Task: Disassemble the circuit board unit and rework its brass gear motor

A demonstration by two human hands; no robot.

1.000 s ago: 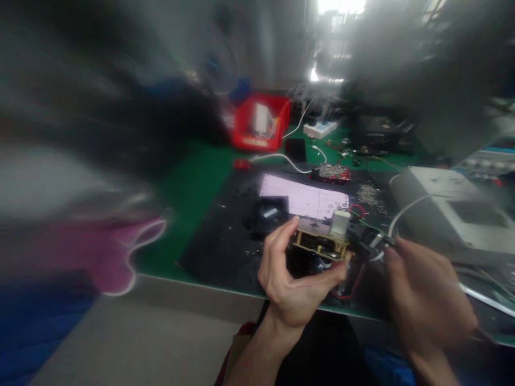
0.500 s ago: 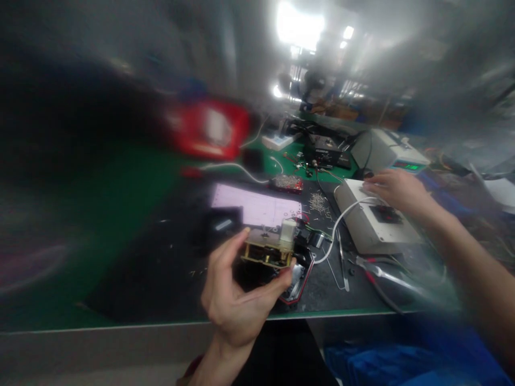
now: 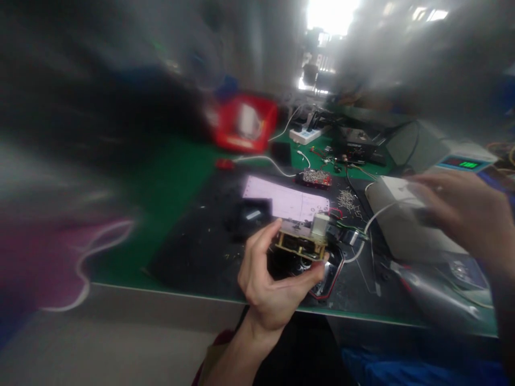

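Note:
My left hand (image 3: 273, 279) grips a small circuit board assembly (image 3: 301, 242) between thumb and fingers, just above the black mat (image 3: 193, 252). A pale block (image 3: 321, 225) and wires stand on top of the board. My right hand (image 3: 462, 214) is smeared by motion and hovers over the white box-shaped device (image 3: 396, 225) at the right; its fingers cannot be made out. A white cable (image 3: 372, 220) runs from the device toward the board.
A red bin (image 3: 243, 123), a white power strip (image 3: 306, 135), a pale paper sheet (image 3: 287, 201), a red tray of small metal parts (image 3: 316, 178) and loose pins lie on the green bench. Pliers (image 3: 430, 292) rest near the front edge. A meter (image 3: 466, 161) glows green.
My right hand went from beside the board out to the white device and now hovers over it, blurred. The camera swung about. My left hand kept its grip on the board.

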